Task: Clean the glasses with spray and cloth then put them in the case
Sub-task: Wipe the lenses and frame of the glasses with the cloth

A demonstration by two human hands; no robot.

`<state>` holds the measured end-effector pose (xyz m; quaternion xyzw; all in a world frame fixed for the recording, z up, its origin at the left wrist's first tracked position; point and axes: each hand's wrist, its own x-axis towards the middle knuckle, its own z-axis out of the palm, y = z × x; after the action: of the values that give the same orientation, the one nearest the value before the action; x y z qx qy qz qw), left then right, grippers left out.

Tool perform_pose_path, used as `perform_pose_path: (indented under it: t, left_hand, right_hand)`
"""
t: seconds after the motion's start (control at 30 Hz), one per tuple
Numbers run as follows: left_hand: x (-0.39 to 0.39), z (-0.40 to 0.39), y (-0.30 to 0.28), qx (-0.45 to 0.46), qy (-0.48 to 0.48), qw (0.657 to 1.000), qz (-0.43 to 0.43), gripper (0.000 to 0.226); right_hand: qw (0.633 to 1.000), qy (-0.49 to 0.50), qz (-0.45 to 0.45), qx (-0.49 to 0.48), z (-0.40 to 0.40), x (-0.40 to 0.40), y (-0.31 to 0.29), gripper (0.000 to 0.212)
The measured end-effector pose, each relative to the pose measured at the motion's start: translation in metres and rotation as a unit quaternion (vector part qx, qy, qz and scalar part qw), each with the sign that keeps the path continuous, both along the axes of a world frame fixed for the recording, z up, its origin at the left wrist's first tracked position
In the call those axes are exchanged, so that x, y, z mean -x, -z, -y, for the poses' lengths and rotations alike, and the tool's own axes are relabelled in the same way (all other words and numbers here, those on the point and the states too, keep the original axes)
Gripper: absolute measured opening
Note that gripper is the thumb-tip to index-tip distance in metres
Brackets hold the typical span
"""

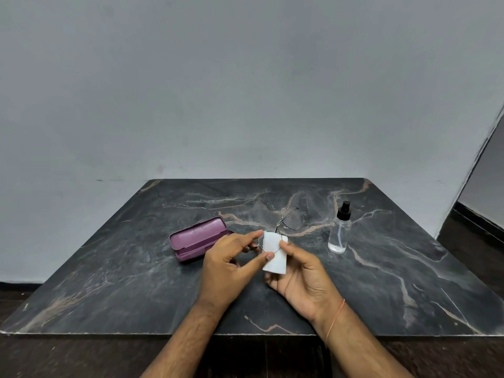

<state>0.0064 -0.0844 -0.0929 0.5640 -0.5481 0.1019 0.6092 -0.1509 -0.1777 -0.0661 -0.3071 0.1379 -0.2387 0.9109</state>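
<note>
While both hands' grip apparently pinches glasses, cloth covers one lens.

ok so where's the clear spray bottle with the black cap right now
In the head view, the clear glass spray bottle with the black cap stands upright on the dark marble table, right of the thin wire-framed glasses and beyond the right hand.

Purple case, white cloth, clear spray bottle with black cap, dark marble-veined table.
</note>
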Motion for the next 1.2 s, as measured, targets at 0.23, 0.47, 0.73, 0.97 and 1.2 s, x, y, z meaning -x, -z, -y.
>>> perform_pose_path:
  t: [0.23, 0.47, 0.73, 0.97, 1.2]
  left_hand:
    - [-0.0010, -0.0009, 0.0009, 0.011, -0.008, 1.000, -0.013, 0.051]
    - [0.0002, -0.0008, 0.0003, 0.002, -0.014, 1.000, 0.013, 0.049]
    - [0.0012, -0.0016, -0.0013, -0.011, -0.001, 1.000, 0.010, 0.048]
    - [0.0002, -0.0006, -0.0013, -0.004, -0.001, 1.000, 0.006, 0.047]
    - [0.0009, -0.0002, -0.0013, -0.015, 0.015, 1.000, -0.014, 0.045]
  right_hand:
    - [0.997, -0.053, 0.001, 0.047, -0.0029, 0.0005, -0.0016, 0.040]
    - [0.999, -0.016, 0.009, 0.029, -0.0035, -0.0005, 0.0015, 0.036]
    - [1.000, -0.016, 0.019, -0.002, -0.0014, 0.0006, -0.0019, 0.034]
    - [0.999, -0.015, 0.002, 0.031, -0.0049, -0.0006, -0.0005, 0.028]
    - [1.000, 0.003, 0.019, -0.007, -0.0008, 0.0014, -0.0026, 0.031]
